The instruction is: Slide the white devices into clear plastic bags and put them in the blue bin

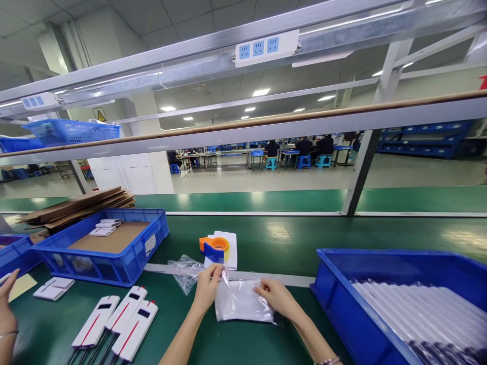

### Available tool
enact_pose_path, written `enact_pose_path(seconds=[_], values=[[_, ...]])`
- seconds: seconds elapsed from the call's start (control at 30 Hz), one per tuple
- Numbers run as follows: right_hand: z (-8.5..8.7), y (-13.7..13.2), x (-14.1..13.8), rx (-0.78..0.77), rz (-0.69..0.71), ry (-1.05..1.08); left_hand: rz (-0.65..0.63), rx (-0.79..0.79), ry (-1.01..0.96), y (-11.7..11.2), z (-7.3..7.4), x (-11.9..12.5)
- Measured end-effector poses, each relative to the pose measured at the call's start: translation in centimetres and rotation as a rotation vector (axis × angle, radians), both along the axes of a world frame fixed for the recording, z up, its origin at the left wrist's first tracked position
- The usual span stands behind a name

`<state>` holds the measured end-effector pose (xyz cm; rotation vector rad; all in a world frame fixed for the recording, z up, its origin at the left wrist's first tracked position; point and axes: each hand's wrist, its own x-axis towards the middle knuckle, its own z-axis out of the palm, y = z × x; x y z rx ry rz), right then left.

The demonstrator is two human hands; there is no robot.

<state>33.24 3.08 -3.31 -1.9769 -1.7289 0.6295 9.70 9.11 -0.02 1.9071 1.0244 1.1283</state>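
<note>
A clear plastic bag (243, 304) with something white inside lies on the green bench in front of me. My left hand (207, 288) pinches the bag at its upper left corner, where a strip of film is lifted. At the upper right edge, my right hand (279, 298) grips the bag between thumb and fingers. Just beyond my left hand are a crumpled clear plastic bag (185, 271) and an orange-and-blue tape dispenser (215, 247) resting on white paper (231, 253).
Three white devices (131, 324) with red lines and black cables lie left. Behind them stands a blue bin (125, 271) holding white pieces. A blue bin (327, 294) at right holds several bagged items (426, 309). Another person's hand (6, 314) is at the left edge.
</note>
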Motion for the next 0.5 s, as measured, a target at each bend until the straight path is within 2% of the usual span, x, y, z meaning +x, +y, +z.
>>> enact_pose_path(seconds=[0.13, 0.23, 0.37, 0.43, 0.5], values=[[1.8, -0.9, -0.8, 0.042, -0.104, -0.104, 0.109, -0.001, -0.066, -1.4, 2.5, -2.6], [4.9, -2.0, -1.9, 0.182, -0.121, -0.042, 0.068, -0.013, -0.039, -3.4, 4.7, -4.1], [9.8, -4.6, -4.6, 0.271, 0.125, 0.217, -0.004, -0.008, 0.052, -7.0, 7.0, -4.8], [11.4, -6.1, -6.3, 0.259, 0.235, 0.296, -0.033, -0.005, 0.090, -8.8, 7.8, -4.9], [12.4, -7.5, -7.8, 0.246, 0.301, 0.341, -0.052, -0.023, 0.089, -10.2, 8.5, -5.2]])
